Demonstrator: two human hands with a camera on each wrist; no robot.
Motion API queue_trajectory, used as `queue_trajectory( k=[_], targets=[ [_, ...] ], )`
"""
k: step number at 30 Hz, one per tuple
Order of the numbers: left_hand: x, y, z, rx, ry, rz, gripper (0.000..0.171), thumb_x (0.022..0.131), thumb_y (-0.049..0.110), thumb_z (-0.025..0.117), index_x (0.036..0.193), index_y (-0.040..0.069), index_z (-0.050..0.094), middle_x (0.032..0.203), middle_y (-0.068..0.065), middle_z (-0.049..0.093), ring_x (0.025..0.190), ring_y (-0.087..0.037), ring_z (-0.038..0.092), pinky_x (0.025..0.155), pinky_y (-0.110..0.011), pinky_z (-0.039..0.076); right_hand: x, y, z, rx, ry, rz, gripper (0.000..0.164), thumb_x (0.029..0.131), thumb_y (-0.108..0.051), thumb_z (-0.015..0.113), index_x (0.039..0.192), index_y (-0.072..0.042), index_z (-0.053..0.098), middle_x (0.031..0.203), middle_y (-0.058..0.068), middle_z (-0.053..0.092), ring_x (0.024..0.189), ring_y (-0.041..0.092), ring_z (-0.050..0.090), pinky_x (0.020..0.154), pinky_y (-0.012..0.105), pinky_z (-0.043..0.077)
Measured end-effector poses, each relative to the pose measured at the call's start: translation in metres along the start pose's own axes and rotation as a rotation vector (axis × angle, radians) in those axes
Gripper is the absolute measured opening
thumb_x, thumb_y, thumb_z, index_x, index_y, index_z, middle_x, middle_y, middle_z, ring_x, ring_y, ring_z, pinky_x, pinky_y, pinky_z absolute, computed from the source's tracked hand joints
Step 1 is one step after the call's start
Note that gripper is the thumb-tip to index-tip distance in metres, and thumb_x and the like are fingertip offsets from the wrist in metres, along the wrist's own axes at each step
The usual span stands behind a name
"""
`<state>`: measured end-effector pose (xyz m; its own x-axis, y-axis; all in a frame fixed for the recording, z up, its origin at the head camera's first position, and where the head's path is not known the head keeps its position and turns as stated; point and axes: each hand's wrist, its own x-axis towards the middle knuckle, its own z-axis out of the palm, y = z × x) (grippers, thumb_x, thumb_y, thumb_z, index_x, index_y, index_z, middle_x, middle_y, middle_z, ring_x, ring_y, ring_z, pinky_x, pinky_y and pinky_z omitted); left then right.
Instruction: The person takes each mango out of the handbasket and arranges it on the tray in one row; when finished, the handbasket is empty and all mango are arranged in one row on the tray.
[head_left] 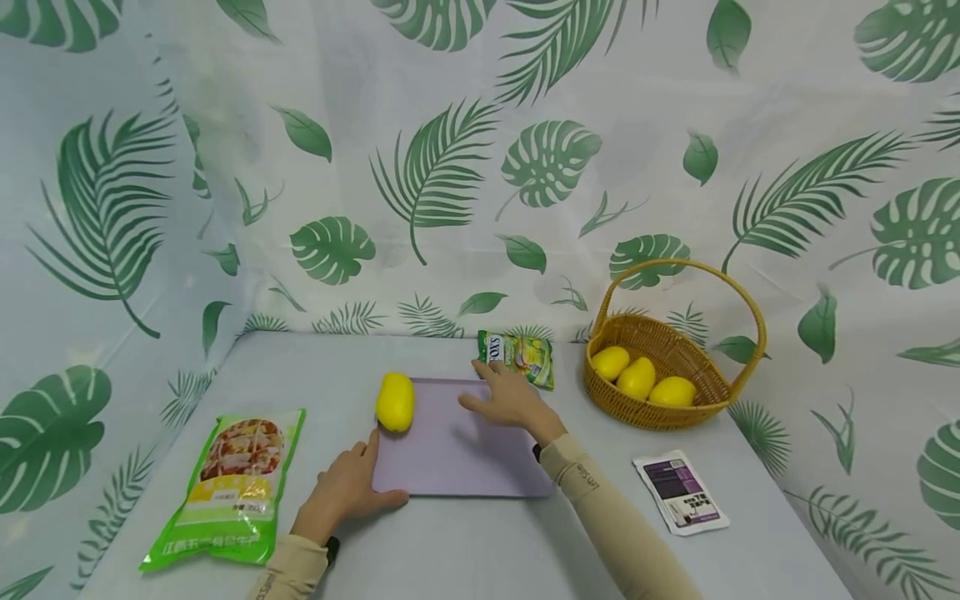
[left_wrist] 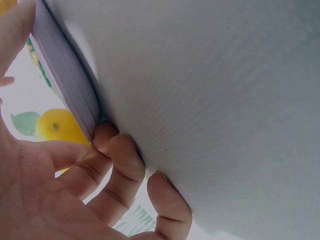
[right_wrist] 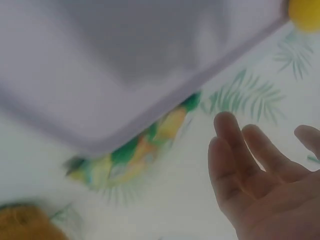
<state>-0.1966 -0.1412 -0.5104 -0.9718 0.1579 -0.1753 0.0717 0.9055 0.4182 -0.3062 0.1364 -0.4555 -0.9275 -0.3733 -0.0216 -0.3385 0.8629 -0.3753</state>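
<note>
We find the purple tray [head_left: 450, 467] on the desk [head_left: 435, 550], presumably light, stiff and slick, best held by opposite rims. We note the left grip [head_left: 348, 483] wide against its near-left corner, the right grip [head_left: 513, 400] spread and empty.

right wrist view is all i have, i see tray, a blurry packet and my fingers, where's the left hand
Observer: The left hand is at the near left corner of the tray, thumb against the near edge.
Operator: and what's in that brown basket at my lower left
Observer: Three yellow fruits show inside it in the head view.
Operator: anything left of the tray
Observer: Yes, a large food bag with green edges lies there, beyond the left hand.
</note>
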Motion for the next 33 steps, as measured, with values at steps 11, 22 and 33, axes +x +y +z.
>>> queue_trajectory(
  k=[11, 22, 33],
  targets=[
    [0.001, -0.006, -0.001, -0.002, -0.004, -0.013, 0.119, 0.071, 0.064, 0.081, 0.155, -0.002, 0.031, 0.142, -0.029, 0.053, 0.125, -0.046, 0.056, 0.088, -0.078, 0.044, -0.018, 0.046, -0.037, -0.060, 0.063, 0.038, 0.077, 0.096, -0.059, 0.054, 0.155, -0.013, 0.039, 0.153, 0.027, 0.043, 0.136, 0.050, 0.046, 0.111, 0.066, 0.037],
    [0.000, -0.001, 0.003, -0.022, -0.023, -0.019, 0.117, 0.072, 0.064, 0.081, 0.154, -0.003, 0.031, 0.143, -0.031, 0.051, 0.126, -0.048, 0.054, 0.092, -0.079, 0.042, -0.043, 0.107, -0.076, -0.208, 0.085, 0.085, 0.077, 0.095, -0.057, 0.058, 0.152, -0.008, 0.042, 0.147, 0.029, 0.047, 0.129, 0.051, 0.051, 0.103, 0.069, 0.042],
    [-0.003, -0.001, -0.003, -0.017, -0.017, -0.004, 0.117, 0.073, 0.062, 0.081, 0.155, -0.003, 0.030, 0.143, -0.030, 0.052, 0.126, -0.048, 0.055, 0.089, -0.078, 0.044, -0.063, 0.161, -0.107, -0.237, 0.035, 0.201, 0.084, 0.096, -0.063, 0.050, 0.155, -0.005, 0.036, 0.149, 0.036, 0.040, 0.132, 0.061, 0.041, 0.104, 0.078, 0.032]
  ],
)
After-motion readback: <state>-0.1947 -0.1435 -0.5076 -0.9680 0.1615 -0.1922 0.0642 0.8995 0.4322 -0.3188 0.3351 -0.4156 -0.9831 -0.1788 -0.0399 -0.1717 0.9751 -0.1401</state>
